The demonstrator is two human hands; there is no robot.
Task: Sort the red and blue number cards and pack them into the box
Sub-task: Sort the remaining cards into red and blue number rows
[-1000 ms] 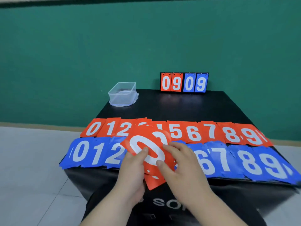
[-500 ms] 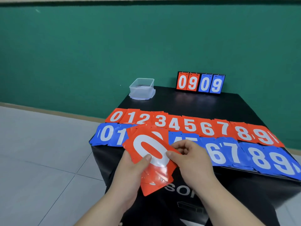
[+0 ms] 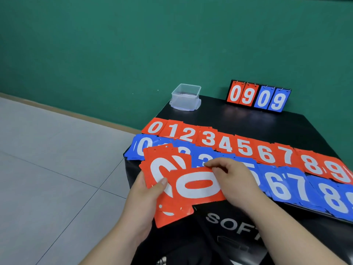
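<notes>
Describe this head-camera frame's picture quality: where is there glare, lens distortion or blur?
Head view: glare on the black table top below the scoreboard; the wide lens tilts the skirting line and stretches the blue cards at the right edge; the right hand and the red 0 card it pinches over the left hand's red stack look slightly soft; lighting even.

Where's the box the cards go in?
The clear box sits at the far left corner of the black table, left of the small scoreboard, beyond the red row of cards.
</notes>
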